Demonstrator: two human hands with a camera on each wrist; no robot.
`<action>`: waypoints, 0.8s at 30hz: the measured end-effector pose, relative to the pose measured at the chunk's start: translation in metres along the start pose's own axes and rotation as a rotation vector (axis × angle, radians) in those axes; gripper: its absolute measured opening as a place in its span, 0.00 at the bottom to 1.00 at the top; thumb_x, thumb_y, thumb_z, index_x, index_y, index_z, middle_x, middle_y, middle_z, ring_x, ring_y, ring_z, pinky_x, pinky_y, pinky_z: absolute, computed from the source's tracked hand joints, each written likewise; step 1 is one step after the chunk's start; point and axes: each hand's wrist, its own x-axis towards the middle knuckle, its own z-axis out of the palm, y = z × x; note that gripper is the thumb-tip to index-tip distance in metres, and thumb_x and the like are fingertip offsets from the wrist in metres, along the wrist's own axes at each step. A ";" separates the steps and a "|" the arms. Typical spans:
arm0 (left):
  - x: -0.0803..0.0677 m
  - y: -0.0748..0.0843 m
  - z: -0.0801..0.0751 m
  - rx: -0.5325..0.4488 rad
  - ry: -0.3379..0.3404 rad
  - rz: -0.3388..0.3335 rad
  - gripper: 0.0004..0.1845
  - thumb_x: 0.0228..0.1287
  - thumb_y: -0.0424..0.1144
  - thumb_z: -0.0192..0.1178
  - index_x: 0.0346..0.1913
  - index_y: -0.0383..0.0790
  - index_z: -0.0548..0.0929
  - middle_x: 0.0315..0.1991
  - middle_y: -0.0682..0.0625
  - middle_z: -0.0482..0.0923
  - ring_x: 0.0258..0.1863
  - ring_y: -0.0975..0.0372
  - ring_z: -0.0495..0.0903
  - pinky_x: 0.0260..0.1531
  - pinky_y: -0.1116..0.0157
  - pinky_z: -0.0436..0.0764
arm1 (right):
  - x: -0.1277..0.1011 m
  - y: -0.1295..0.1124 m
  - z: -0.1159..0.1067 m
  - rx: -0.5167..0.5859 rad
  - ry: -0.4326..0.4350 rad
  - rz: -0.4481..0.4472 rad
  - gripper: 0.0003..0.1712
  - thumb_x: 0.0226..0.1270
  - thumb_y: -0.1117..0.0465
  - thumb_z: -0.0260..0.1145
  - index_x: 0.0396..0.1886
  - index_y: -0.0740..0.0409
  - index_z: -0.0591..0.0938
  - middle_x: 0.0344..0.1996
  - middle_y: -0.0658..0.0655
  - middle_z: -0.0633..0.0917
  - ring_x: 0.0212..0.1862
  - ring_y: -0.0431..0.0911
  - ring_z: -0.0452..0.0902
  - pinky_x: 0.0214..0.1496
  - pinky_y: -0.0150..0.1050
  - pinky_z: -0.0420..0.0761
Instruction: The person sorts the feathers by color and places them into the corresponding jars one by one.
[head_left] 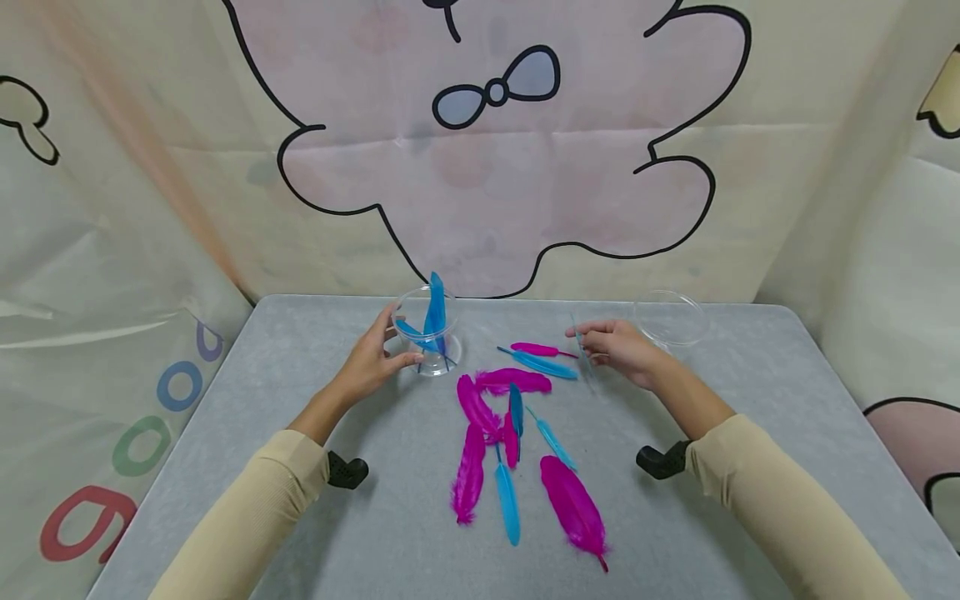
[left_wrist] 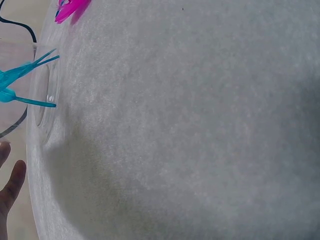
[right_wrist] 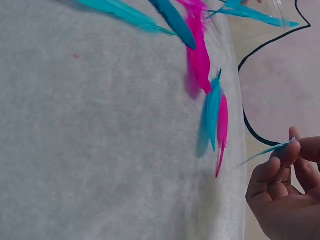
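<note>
Lying nearest the person on the grey table [head_left: 315, 533] is a loose scatter of feathers: a large pink feather [head_left: 573, 508], a blue feather [head_left: 507, 502] beside it, another pink one [head_left: 469, 473], then a tangle of pink and blue further in. Beyond these, the left hand [head_left: 369, 362] curls round the side of a clear plastic cup [head_left: 429, 342], thumb and fingers on its wall; the cup stands upright with blue feathers in cup [head_left: 432, 321] poking above the rim. The right hand [head_left: 618, 348] pinches a thin blue feather [right_wrist: 267, 150] by its quill between thumb and fingertips (hard to see from the head view, clear from the right wrist view), just beside a blue and pink pair [head_left: 542, 358] on the table. Furthest back sits a second clear cup [head_left: 670, 318], apparently with nothing in it. Risks, as judged: the cup is light, so a nudge from the left hand could tip it and spill its feathers; the pinch is at the very quill tip, so the feather could slip or drift off.
</note>
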 end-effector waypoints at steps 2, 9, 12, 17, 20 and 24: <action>0.000 0.000 0.000 -0.001 0.002 -0.006 0.50 0.62 0.42 0.71 0.79 0.44 0.49 0.73 0.37 0.61 0.70 0.41 0.64 0.60 0.40 0.71 | 0.000 -0.001 -0.001 0.021 -0.006 -0.003 0.22 0.76 0.64 0.54 0.63 0.75 0.71 0.34 0.54 0.78 0.35 0.45 0.71 0.43 0.39 0.77; 0.001 -0.002 0.000 -0.002 -0.002 -0.001 0.49 0.63 0.41 0.70 0.79 0.45 0.49 0.73 0.37 0.61 0.71 0.42 0.64 0.60 0.40 0.71 | 0.002 -0.005 0.001 0.072 0.005 -0.005 0.17 0.75 0.65 0.54 0.55 0.74 0.71 0.28 0.53 0.75 0.38 0.48 0.73 0.48 0.40 0.78; 0.001 -0.002 0.000 -0.003 -0.003 -0.001 0.49 0.63 0.42 0.70 0.79 0.46 0.49 0.73 0.37 0.61 0.71 0.42 0.64 0.60 0.40 0.71 | 0.003 -0.009 0.002 0.082 0.011 -0.015 0.14 0.75 0.64 0.55 0.53 0.70 0.72 0.29 0.52 0.75 0.41 0.49 0.74 0.51 0.41 0.78; 0.000 -0.001 0.001 0.000 0.001 -0.011 0.49 0.63 0.42 0.70 0.79 0.47 0.49 0.73 0.37 0.61 0.71 0.42 0.64 0.61 0.41 0.71 | 0.005 -0.022 0.008 0.080 0.011 -0.047 0.12 0.76 0.60 0.56 0.51 0.64 0.75 0.35 0.52 0.78 0.40 0.46 0.75 0.51 0.40 0.78; -0.001 0.000 0.001 0.003 0.005 -0.015 0.49 0.63 0.42 0.70 0.79 0.47 0.49 0.73 0.37 0.61 0.71 0.42 0.64 0.61 0.41 0.71 | 0.007 -0.033 0.014 0.073 0.014 -0.075 0.14 0.77 0.58 0.56 0.53 0.63 0.76 0.37 0.52 0.78 0.40 0.45 0.75 0.48 0.36 0.79; -0.002 0.000 0.002 0.005 0.007 -0.012 0.49 0.63 0.42 0.70 0.79 0.47 0.49 0.73 0.37 0.61 0.71 0.42 0.64 0.61 0.41 0.71 | 0.008 -0.048 0.023 0.054 0.026 -0.123 0.16 0.78 0.58 0.56 0.56 0.64 0.75 0.38 0.52 0.78 0.40 0.45 0.75 0.45 0.34 0.79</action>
